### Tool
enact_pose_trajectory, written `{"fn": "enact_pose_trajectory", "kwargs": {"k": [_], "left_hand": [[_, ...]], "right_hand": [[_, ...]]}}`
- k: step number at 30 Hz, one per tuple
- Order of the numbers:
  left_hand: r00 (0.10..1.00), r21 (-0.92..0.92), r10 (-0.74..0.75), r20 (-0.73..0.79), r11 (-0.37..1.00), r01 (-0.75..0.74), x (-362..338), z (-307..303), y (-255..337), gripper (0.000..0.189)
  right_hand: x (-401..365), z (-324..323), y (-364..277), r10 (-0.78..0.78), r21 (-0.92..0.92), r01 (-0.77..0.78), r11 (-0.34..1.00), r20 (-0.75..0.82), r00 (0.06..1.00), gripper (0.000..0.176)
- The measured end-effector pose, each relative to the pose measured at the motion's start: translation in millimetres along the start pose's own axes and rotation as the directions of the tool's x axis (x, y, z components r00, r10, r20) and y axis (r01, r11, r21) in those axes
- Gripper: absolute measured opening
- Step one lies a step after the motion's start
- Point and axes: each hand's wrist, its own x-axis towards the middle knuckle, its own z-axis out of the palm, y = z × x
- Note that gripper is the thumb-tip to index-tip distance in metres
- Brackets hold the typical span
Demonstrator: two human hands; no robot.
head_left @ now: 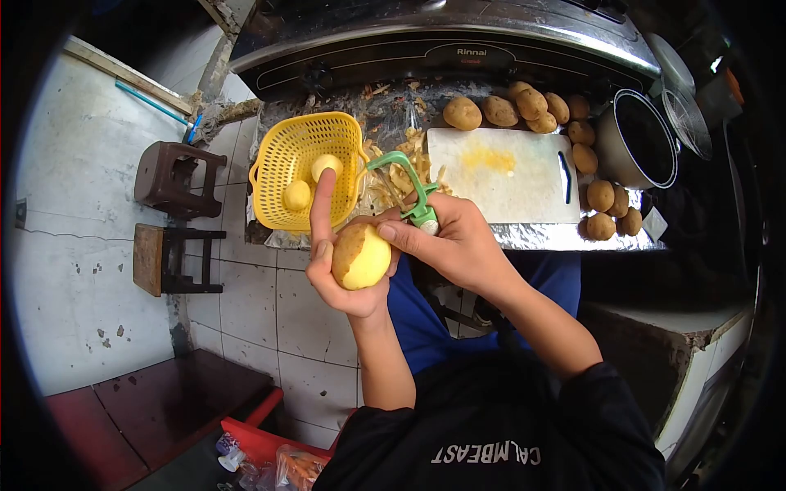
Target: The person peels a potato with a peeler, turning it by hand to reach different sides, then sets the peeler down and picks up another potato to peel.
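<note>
My left hand (354, 301) is wrapped round a half-peeled potato (363, 258), its index finger pointing up. Brown skin stays on the potato's left side, while the right side is bare yellow. In my right hand (458, 245) is a green peeler (424, 209), its thumb against the potato's upper edge. Just beyond my hands stands a yellow plastic basket (270, 168), where two peeled potatoes lie. Strips of peel (401, 180) are heaped between the basket and a white cutting board (499, 184), which carries a yellowish stain.
Several unpeeled potatoes (463, 114) line the board's back and right sides, beside a metal pot (643, 139). A black stove (458, 53) borders the counter at the back. Two low stools (176, 180) stand on the tiled floor at left.
</note>
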Motion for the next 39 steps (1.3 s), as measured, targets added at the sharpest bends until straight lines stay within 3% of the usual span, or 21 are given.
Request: {"fn": "enact_pose_trajectory", "kwargs": {"k": [3,4,5,6,7,8,12,14,15,17,18,20,21,23,24,29,31,33,35,37,39], "left_hand": [[0.999,-0.093,0.011,0.048,0.996,-0.007,0.6,-9.0,-6.8,0.07],[0.996,-0.181,0.026,0.081,0.983,-0.011,0.4,-12.3,-8.5,0.067],[0.996,-0.18,0.027,0.079,0.984,-0.012,-1.1,-15.7,-8.0,0.067],[0.998,-0.172,-0.056,0.024,0.983,0.06,-1.1,-17.8,-5.8,0.063],[0.99,-0.168,-0.139,-0.03,0.977,0.132,-1.0,-18.8,-4.2,0.059],[0.99,-0.166,-0.14,-0.028,0.977,0.134,-2.0,-18.8,-4.0,0.059],[0.992,-0.195,-0.111,-0.058,0.976,0.098,-3.4,-15.5,-5.3,0.053],[0.992,-0.189,-0.111,-0.063,0.977,0.098,-3.1,-13.8,-5.6,0.052],[0.991,-0.191,-0.107,-0.079,0.977,0.09,-3.4,-13.4,-5.7,0.052],[0.99,-0.193,-0.102,-0.102,0.978,0.08,-4.3,-14.1,-4.4,0.051],[0.985,-0.182,-0.113,-0.127,0.979,0.089,-4.1,-13.9,-3.0,0.051],[0.981,-0.174,-0.121,-0.149,0.98,0.094,-2.4,-12.8,-3.0,0.05],[0.977,-0.171,-0.118,-0.179,0.981,0.087,-3.1,-12.1,-3.7,0.049],[0.971,-0.169,-0.11,-0.214,0.983,0.074,-3.1,-11.3,-4.5,0.048],[0.967,-0.15,-0.112,-0.231,0.986,0.078,-3.6,-10.2,-4.9,0.047],[0.945,-0.156,-0.142,-0.294,0.983,0.099,-1.7,-2.7,-8.8,0.044],[0.944,-0.117,-0.15,-0.294,0.986,0.121,-3.5,-3.9,-9.2,0.043],[0.947,-0.137,-0.153,-0.284,0.984,0.118,-4.6,-7.1,-9.3,0.043],[0.952,-0.155,-0.155,-0.266,0.981,0.116,-2.7,-3.7,-7.6,0.042],[0.881,-0.195,-0.22,-0.42,0.969,0.149,-2.6,8.9,-2.9,0.04],[0.908,-0.19,-0.194,-0.372,0.973,0.131,-4.8,7.7,-5.6,0.038]], "right_hand": [[4.1,-3.6,-7.0,0.096,0.146,-0.083,0.986,-0.086,0.992,0.021],[10.2,-9.5,-3.9,0.018,-0.015,-0.021,1.0,-0.134,0.991,0.024],[16.5,-14.2,-1.8,0.019,-0.014,-0.021,1.0,-0.132,0.991,0.024],[24.0,-18.8,-0.1,-0.022,-0.388,-0.03,0.921,-0.128,0.992,0.026],[29.6,-22.9,3.9,-0.059,-0.705,-0.037,0.708,-0.111,0.992,0.028],[32.5,-26.7,27.5,-0.291,-0.747,0.134,0.651,-0.082,0.953,0.028],[34.1,-32.0,28.6,-0.172,-0.744,0.06,0.665,-0.074,0.982,0.024],[39.1,-34.0,39.9,-0.381,-0.702,0.233,0.673,-0.059,0.923,0.025],[38.9,-33.4,35.2,-0.383,-0.701,0.234,0.673,-0.06,0.922,0.025],[34.6,-30.2,15.8,-0.079,-0.59,0.001,0.807,-0.106,0.991,0.028],[30.6,-28.7,6.6,-0.077,-0.589,0.001,0.808,-0.103,0.992,0.028],[20.1,-27.0,-11.8,0.08,-0.536,-0.099,0.838,-0.058,0.995,0.028],[11.6,-23.2,-18.5,0.081,-0.535,-0.098,0.839,-0.056,0.995,0.028],[-2.5,-16.8,-26.4,-0.114,-0.574,0.087,0.814,-0.011,0.993,0.023],[-0.9,-14.4,-7.2,-0.369,-0.566,0.307,0.765,0.006,0.929,0.02],[23.3,-25.1,3.4,-0.166,-0.687,0.1,0.72,-0.03,0.986,0.022],[18.4,-20.4,-1.2,-0.179,-0.465,0.091,0.88,-0.149,0.973,0.022],[-3.1,-19.6,-15.5,-0.114,-0.473,0.048,0.88,-0.111,0.987,0.021],[-24.9,-12.3,-22.4,-0.211,-0.638,0.208,0.741,0.074,0.975,0.021],[-34.8,-3.5,-23.2,-0.262,-0.718,0.284,0.636,0.145,0.954,0.022],[-37.8,1.3,-23.5,-0.261,-0.778,0.279,0.563,0.153,0.953,0.024]]}}
